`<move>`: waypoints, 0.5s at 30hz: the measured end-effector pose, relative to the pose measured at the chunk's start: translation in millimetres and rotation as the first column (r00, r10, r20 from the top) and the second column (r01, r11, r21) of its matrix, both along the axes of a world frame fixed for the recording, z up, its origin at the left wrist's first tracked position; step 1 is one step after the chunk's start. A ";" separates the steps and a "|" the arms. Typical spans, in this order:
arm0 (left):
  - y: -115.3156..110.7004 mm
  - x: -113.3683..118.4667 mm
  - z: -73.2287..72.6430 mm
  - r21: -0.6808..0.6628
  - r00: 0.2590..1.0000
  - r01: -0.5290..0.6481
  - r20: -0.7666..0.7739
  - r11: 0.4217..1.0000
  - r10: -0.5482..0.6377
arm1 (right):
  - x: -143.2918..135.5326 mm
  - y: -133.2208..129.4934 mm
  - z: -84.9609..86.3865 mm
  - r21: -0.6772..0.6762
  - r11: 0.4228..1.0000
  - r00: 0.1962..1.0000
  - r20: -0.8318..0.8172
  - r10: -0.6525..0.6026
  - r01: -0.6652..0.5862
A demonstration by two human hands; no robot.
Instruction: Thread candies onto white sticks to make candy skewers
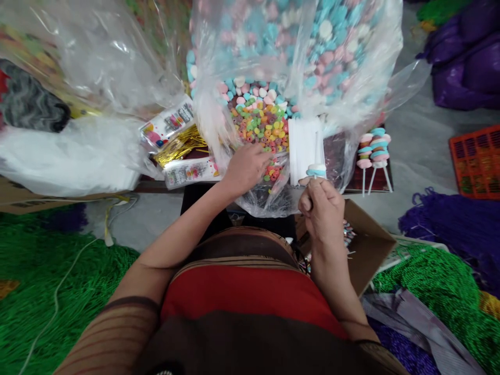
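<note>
Just right of the frame's centre, the right hand is closed, thumb and fingers pinching a thin white stick that points toward the top of the frame; a white-and-blue candy piece is threaded on it, just above the fingers. Near the centre, the left hand reaches into a heap of small multicoloured rings, its fingers loosely curled; whether they have hold of a ring cannot be told. Pink, blue and white candies lie directly above the rings, in the upper middle. A stack of white sticks lies between the rings and a group of loaded skewers at right of centre. Left of the left hand, gold ties lie between two printed packets. An open cardboard box stands at lower right.
</note>
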State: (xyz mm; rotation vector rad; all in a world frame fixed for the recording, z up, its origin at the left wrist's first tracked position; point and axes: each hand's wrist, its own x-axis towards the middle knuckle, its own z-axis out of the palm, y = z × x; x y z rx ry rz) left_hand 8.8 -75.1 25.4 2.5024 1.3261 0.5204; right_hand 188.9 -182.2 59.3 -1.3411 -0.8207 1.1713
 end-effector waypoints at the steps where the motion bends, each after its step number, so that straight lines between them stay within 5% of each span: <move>1: 3.0 -2.4 0.4 0.005 1.000 -0.025 0.011 1.000 0.025 | 0.5 0.1 -0.9 -0.001 1.000 1.000 -0.002 -0.005 0.005; 5: 17.9 -7.1 1.1 -0.022 0.994 -0.104 -0.028 0.994 0.104 | 0.3 0.9 -4.5 -0.007 1.000 1.000 -0.019 0.016 -0.016; 15: 29.9 9.6 -8.5 -0.032 0.997 -0.078 -0.001 0.996 0.078 | -3.2 -4.8 -12.5 -0.043 0.996 0.996 0.049 0.079 -0.077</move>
